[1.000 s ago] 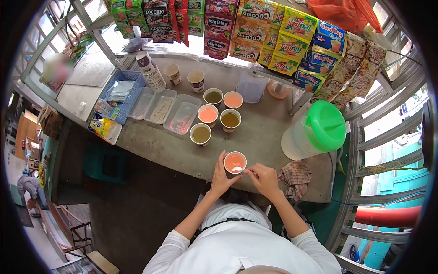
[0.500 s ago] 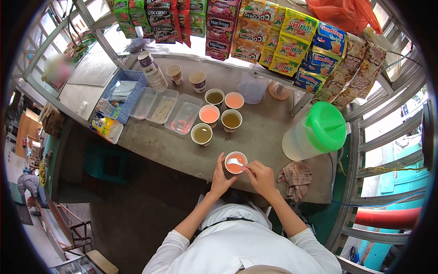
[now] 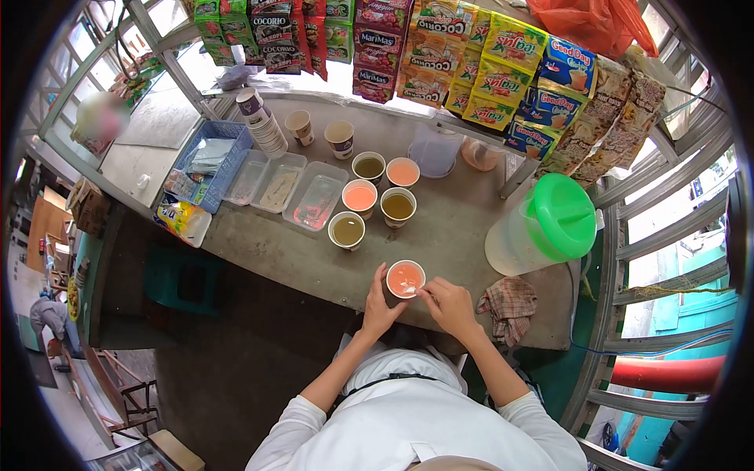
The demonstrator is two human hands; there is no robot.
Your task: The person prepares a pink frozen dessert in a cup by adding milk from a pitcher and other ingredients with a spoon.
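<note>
A paper cup [image 3: 406,276] of pink-orange drink stands near the counter's front edge. My left hand [image 3: 382,304] curls round the cup's left side, thumb at the front. Pinched in my right hand [image 3: 448,304] is a white plastic spoon [image 3: 410,290], its bowl mostly sunk in the drink at the near side of the rim. Just beyond are more filled cups: a pink one [image 3: 360,197], another pink one [image 3: 403,173], and dark greenish ones, including the nearest green cup [image 3: 347,231].
On the right stand a jug with a green lid [image 3: 561,220] and a checked cloth [image 3: 508,308]. Leftward are plastic tubs [image 3: 316,196], a blue basket [image 3: 210,161] and stacked cups [image 3: 263,125]. Drink sachets [image 3: 503,71] hang over the far edge.
The spoon's bowl has gone from the middle of the cup, where it showed plainly, down into the drink toward the near rim. My left hand stays on the cup.
</note>
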